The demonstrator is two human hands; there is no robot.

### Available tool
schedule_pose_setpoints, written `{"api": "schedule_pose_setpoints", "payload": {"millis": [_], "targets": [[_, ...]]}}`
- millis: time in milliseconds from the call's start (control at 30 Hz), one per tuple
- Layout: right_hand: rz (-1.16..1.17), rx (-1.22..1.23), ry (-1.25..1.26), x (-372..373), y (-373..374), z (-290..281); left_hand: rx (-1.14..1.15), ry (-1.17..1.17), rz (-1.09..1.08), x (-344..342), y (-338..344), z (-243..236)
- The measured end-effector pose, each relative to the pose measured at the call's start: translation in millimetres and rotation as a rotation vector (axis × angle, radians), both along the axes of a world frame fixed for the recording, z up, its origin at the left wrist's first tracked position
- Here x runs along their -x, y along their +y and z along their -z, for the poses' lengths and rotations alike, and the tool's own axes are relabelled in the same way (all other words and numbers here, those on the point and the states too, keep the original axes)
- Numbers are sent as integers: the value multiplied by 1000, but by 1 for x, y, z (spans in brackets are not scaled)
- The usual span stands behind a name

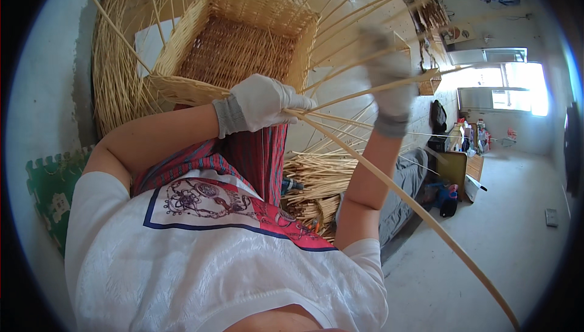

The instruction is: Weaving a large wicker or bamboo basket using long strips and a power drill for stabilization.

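Floor: I am seeing a pale grey floor stretching toward a bright window on the right.
Cane bundle: a thick sheaf of straw-coloured canes is lying along the left wall, just beside the basket.
Basket: the basket is sitting in front of the wearer, beyond the red striped cloth at the lap; its open side is facing my camera, and I cannot tell what is bearing its weight.
Shape: it is looking roughly rectangular, with rounded corners and walls that are leaning outward.
Colour: the walls are showing a pale straw yellow, while the base is standing out in reddish brown.
Weave: rows are running close together, making a ridged, slightly uneven surface.
Stakes: long bare canes are fanning out around the basket, most thickly to its right.
Right hand: the gloved right hand is showing only as a blur among the canes; I cannot tell how far its fingers are opening or whether they are holding anything.
Left hand: the gloved left hand is lying beside the near rim, its thumb and fingers pinching canes together where several are meeting.
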State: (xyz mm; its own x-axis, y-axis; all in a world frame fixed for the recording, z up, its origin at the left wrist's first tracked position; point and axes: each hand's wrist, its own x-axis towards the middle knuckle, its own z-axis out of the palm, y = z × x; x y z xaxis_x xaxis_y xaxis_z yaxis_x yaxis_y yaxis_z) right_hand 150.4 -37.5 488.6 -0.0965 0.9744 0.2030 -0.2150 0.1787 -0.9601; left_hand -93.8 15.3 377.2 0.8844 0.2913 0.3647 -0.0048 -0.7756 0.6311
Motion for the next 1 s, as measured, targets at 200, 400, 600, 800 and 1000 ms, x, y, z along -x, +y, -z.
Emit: {"api": "schedule_pose_setpoints", "payload": {"millis": [200,400,600,800,1000], "targets": [[496,376,-1436,-50,-14,109,146,243,27,2,4,-5],[435,232,-1469,11,-110,177,142,80,107,-2,10,0],[417,273,-1319,52,-69,60,118,252,403,3,39,-3],[-461,82,-377,46,-43,-50,320,303,326,-3,40,-5],[-490,116,-505,26,-77,-42,285,241,356,-4,39,3]]}}
